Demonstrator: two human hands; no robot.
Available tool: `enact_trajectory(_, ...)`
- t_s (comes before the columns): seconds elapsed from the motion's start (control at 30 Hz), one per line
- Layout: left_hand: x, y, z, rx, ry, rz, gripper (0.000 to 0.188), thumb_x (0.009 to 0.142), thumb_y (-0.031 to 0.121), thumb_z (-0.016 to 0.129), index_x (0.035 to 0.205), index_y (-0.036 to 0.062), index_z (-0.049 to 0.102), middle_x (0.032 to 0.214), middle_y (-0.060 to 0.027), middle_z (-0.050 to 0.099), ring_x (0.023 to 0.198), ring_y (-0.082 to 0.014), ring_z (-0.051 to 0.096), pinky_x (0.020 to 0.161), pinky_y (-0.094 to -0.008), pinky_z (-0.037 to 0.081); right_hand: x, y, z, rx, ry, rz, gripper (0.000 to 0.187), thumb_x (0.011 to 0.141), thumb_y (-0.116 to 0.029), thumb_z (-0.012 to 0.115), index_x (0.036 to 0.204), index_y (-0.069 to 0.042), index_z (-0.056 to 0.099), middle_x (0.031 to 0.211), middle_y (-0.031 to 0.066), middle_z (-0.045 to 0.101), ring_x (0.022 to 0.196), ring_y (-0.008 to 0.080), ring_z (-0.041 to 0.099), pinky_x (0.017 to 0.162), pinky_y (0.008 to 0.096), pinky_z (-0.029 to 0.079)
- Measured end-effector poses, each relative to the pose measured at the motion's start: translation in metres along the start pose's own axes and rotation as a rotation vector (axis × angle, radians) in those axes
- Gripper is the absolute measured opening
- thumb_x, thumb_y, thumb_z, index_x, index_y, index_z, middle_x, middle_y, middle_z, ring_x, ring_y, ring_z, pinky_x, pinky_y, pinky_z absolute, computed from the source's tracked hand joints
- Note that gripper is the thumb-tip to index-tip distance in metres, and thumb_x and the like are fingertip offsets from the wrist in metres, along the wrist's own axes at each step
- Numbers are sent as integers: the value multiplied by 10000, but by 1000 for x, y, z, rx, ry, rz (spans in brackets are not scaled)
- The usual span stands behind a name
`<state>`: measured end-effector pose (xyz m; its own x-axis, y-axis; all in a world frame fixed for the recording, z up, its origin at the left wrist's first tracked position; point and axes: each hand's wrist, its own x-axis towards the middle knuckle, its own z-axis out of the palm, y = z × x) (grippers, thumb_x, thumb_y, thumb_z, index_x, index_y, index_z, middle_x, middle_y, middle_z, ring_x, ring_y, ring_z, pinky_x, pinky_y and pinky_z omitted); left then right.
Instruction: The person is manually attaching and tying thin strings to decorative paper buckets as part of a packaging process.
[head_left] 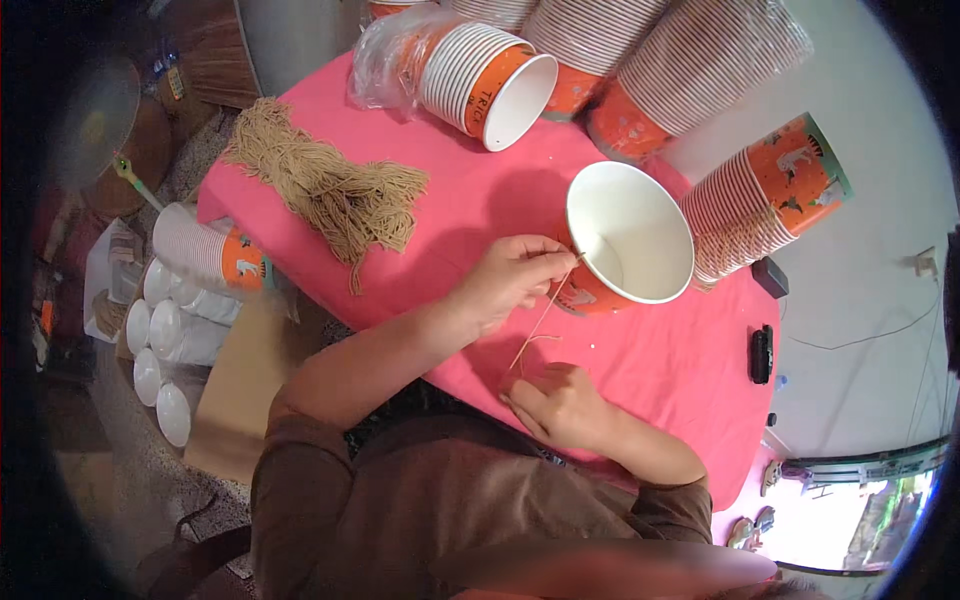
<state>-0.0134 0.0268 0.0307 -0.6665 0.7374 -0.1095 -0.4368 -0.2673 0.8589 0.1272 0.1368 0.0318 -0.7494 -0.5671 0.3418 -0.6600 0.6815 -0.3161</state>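
A large white-lined paper bucket [632,235] with an orange outside stands tilted on the pink-covered table, its mouth toward me. At the left of its rim, my left hand [515,278] pinches a thin tan cord [540,322] between thumb and fingertips. The cord runs taut from there down to my right hand [562,405], whose closed fingers grip its lower part. A short loose end of cord curls just above the right hand. Whether the cord passes through the bucket wall is hidden by the left fingertips.
A bundle of tan cords [325,180] lies at the left of the pink cloth [660,400]. Stacked orange buckets [515,100] line the back, with another stack [765,190] at the right. A black object [761,354] sits near the right edge. Below left, a cardboard box [250,385] adjoins white cups [172,412].
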Motion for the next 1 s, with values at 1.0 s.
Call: enact_trajectory(1.0,-9,4,18,50,17,-30,77,866,116,639,860,41,621,660,60,488,543,-7,374,463,-177,251,-9,-5,10,143,-123,-159,142,788,-156,552,856,-34,577,598,92,553,497,269,586,427,413,453)
